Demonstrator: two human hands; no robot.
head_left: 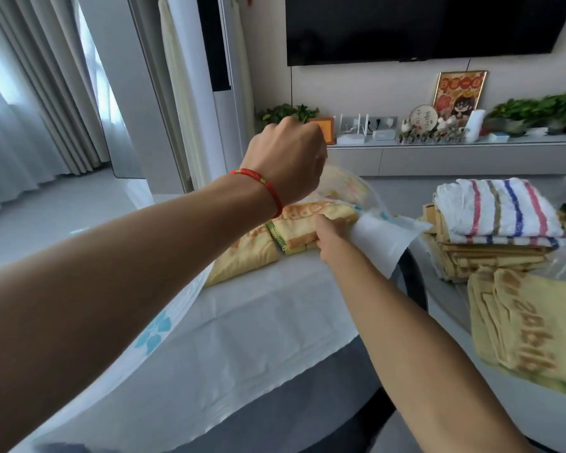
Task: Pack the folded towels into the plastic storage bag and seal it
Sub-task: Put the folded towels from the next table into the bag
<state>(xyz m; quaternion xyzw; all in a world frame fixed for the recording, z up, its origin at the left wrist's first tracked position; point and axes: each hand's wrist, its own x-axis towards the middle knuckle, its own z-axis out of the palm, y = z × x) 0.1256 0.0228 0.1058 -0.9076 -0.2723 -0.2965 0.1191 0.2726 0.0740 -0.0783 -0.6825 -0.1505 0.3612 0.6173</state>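
In the bag (236, 322), two yellow towels (242, 253); both hands' (288, 158) (332, 235) grips pinch plastic.

Right hand (332, 235) fingers buried under yellow towel (311, 223); grip unclear.

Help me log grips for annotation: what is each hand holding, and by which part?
The left hand, closed and raised, lifts the plastic storage bag by its upper mouth edge. The right hand grips a yellow towel by its end inside the bag.
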